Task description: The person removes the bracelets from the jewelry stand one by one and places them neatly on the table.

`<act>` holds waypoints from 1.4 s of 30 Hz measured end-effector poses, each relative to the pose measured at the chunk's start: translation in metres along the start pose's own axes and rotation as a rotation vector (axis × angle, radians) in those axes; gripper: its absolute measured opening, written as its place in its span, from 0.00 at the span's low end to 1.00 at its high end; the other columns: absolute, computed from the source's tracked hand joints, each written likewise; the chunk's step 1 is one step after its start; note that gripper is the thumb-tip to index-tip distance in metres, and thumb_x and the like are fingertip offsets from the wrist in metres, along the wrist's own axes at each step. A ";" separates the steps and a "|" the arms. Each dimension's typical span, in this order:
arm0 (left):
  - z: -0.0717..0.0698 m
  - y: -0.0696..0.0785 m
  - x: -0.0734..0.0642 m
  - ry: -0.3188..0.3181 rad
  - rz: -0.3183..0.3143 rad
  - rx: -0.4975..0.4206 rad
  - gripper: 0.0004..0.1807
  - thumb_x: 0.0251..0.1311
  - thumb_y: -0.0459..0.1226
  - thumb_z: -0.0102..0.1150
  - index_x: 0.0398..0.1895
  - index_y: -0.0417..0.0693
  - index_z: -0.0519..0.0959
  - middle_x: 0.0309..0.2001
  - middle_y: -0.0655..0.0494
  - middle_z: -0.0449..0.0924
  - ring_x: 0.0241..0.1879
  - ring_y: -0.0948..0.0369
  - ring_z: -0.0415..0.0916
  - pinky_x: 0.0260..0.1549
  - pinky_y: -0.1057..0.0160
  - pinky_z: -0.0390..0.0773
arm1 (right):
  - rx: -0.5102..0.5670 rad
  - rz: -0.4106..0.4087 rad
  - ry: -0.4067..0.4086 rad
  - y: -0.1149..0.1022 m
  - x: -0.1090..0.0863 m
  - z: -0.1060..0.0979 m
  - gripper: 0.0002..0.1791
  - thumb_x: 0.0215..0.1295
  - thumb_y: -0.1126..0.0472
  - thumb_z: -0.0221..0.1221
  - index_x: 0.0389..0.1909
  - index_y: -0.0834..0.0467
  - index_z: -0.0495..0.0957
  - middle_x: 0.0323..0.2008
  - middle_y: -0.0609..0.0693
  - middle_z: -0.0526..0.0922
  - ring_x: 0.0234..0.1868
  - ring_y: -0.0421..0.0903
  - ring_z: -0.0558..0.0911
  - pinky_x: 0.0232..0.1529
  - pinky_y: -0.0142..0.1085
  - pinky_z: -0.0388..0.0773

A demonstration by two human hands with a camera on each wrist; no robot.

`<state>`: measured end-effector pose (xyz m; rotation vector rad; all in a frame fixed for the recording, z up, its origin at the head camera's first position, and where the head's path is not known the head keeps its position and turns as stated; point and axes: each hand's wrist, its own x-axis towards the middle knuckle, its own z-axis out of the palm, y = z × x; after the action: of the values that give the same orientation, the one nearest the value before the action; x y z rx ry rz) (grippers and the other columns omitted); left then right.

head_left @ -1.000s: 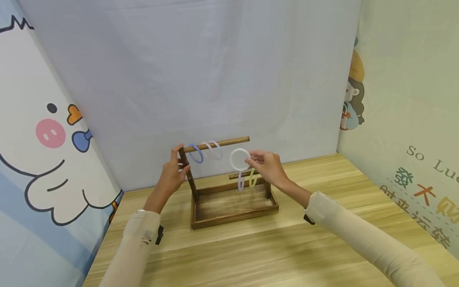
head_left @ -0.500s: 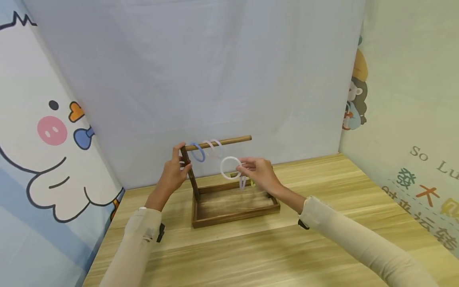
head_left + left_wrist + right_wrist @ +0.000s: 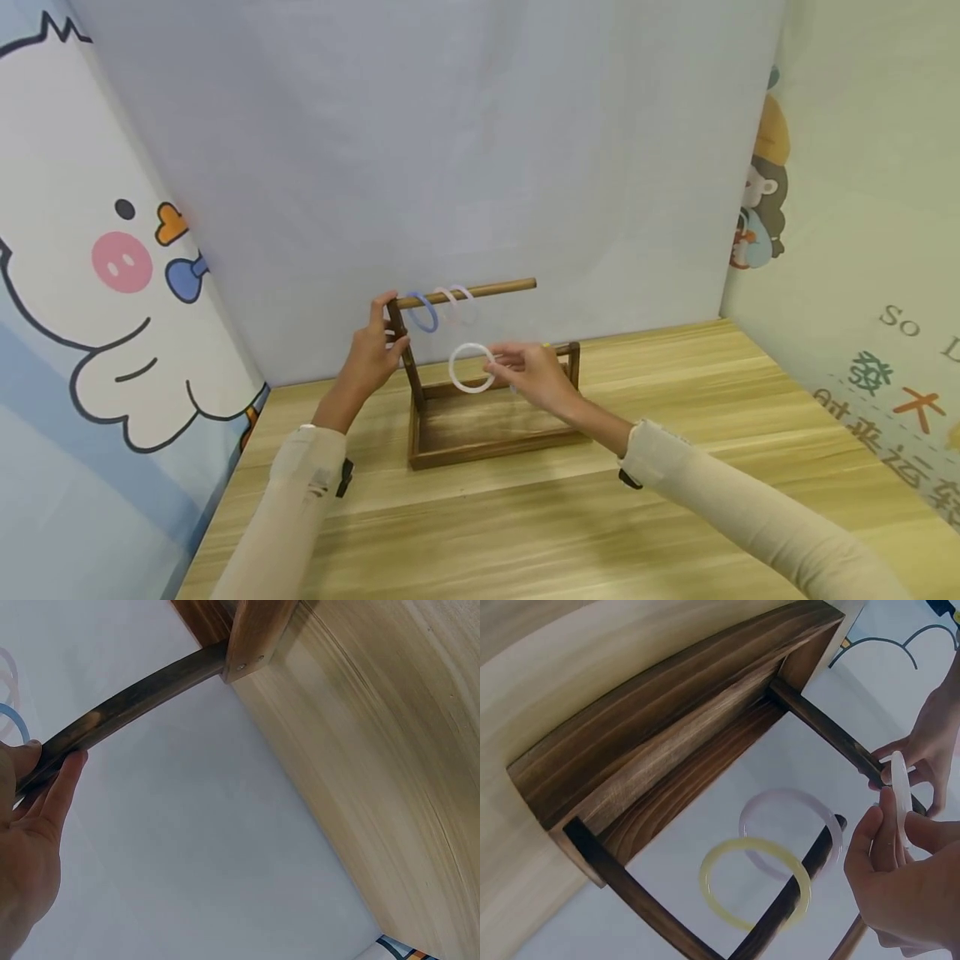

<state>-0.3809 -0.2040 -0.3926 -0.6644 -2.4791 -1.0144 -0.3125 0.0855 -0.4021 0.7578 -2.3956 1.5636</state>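
My left hand (image 3: 372,354) grips the tall upright post (image 3: 127,705) of a dark wooden bangle stand, close to its top. Between thumb and fingers, my right hand (image 3: 536,375) pinches a white bangle (image 3: 453,371) in front of the stand, below the upper bar (image 3: 502,288). A blue bangle (image 3: 424,313), a pale pink one (image 3: 444,293) and a pale lilac one (image 3: 467,293) hang on that upper bar. On the lower bar (image 3: 780,907), a yellow bangle (image 3: 705,881) and another lilac bangle (image 3: 769,793) hang; in the head view my right hand mostly hides them.
The stand's shallow tray base (image 3: 480,454) sits on a light wood-grain table (image 3: 465,533). A pale cloth backdrop (image 3: 450,150) rises behind, with cartoon-printed panels at left and right. The upper bar's right end is free and juts out past the hanging bangles.
My right hand has moved left and down with the white bangle, from near the lower bar to below the hung bangles. My left hand keeps its grip on the post.
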 end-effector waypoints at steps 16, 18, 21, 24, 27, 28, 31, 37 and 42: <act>0.001 -0.002 0.000 0.012 0.000 0.000 0.43 0.66 0.22 0.63 0.77 0.49 0.51 0.49 0.26 0.82 0.47 0.36 0.86 0.44 0.46 0.90 | 0.022 -0.035 -0.099 0.011 -0.017 0.042 0.15 0.70 0.68 0.65 0.54 0.71 0.83 0.43 0.63 0.89 0.40 0.55 0.91 0.42 0.34 0.90; 0.002 -0.002 -0.001 0.016 0.001 0.000 0.43 0.66 0.21 0.63 0.77 0.48 0.52 0.49 0.26 0.82 0.47 0.36 0.86 0.44 0.46 0.90 | 0.009 -0.024 -0.104 0.012 -0.019 0.046 0.15 0.70 0.67 0.66 0.55 0.70 0.83 0.43 0.61 0.90 0.41 0.55 0.91 0.42 0.31 0.89; 0.002 -0.002 -0.001 0.013 -0.004 0.000 0.43 0.66 0.22 0.63 0.77 0.47 0.52 0.49 0.26 0.81 0.47 0.36 0.85 0.44 0.46 0.90 | -0.023 -0.012 -0.113 0.013 -0.022 0.052 0.16 0.70 0.67 0.66 0.55 0.70 0.83 0.42 0.61 0.90 0.41 0.54 0.91 0.41 0.29 0.88; 0.002 -0.002 -0.001 0.010 -0.008 -0.005 0.43 0.66 0.22 0.63 0.77 0.47 0.52 0.49 0.26 0.81 0.48 0.36 0.85 0.45 0.46 0.90 | -0.020 0.004 -0.129 0.014 -0.024 0.056 0.16 0.70 0.67 0.66 0.55 0.71 0.83 0.42 0.61 0.90 0.41 0.55 0.91 0.40 0.30 0.89; 0.002 -0.001 0.000 0.012 -0.001 -0.004 0.42 0.66 0.22 0.62 0.77 0.47 0.52 0.49 0.25 0.81 0.48 0.36 0.85 0.45 0.46 0.90 | -0.006 -0.002 -0.140 0.016 -0.025 0.060 0.15 0.70 0.68 0.66 0.54 0.72 0.83 0.43 0.63 0.89 0.42 0.56 0.91 0.40 0.31 0.89; 0.002 -0.001 0.000 0.013 0.001 -0.004 0.42 0.66 0.22 0.62 0.77 0.47 0.52 0.49 0.25 0.81 0.47 0.36 0.85 0.44 0.46 0.90 | 0.004 -0.008 -0.146 0.017 -0.025 0.061 0.15 0.70 0.69 0.66 0.53 0.73 0.82 0.43 0.64 0.89 0.42 0.57 0.90 0.40 0.31 0.89; 0.001 -0.001 0.001 0.016 0.006 -0.005 0.42 0.66 0.22 0.62 0.77 0.48 0.52 0.49 0.25 0.81 0.47 0.36 0.85 0.44 0.47 0.90 | 0.004 -0.019 -0.158 0.021 -0.026 0.066 0.14 0.70 0.70 0.65 0.53 0.74 0.82 0.43 0.65 0.89 0.43 0.58 0.90 0.42 0.30 0.89; 0.002 -0.001 0.000 0.020 0.015 -0.007 0.42 0.66 0.21 0.62 0.77 0.47 0.52 0.48 0.25 0.81 0.47 0.36 0.86 0.43 0.47 0.90 | 0.003 0.000 -0.210 0.028 -0.034 0.077 0.14 0.70 0.70 0.65 0.53 0.74 0.83 0.44 0.66 0.88 0.42 0.58 0.90 0.39 0.32 0.90; 0.002 -0.004 0.000 0.017 0.039 0.010 0.43 0.66 0.21 0.62 0.78 0.47 0.51 0.49 0.25 0.81 0.46 0.36 0.86 0.42 0.46 0.90 | 0.041 0.017 -0.272 0.034 -0.039 0.087 0.14 0.68 0.73 0.66 0.51 0.76 0.82 0.41 0.67 0.89 0.41 0.60 0.90 0.39 0.40 0.91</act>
<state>-0.3835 -0.2052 -0.3967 -0.6953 -2.4458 -0.9888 -0.2856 0.0311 -0.4829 1.0206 -2.5671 1.6131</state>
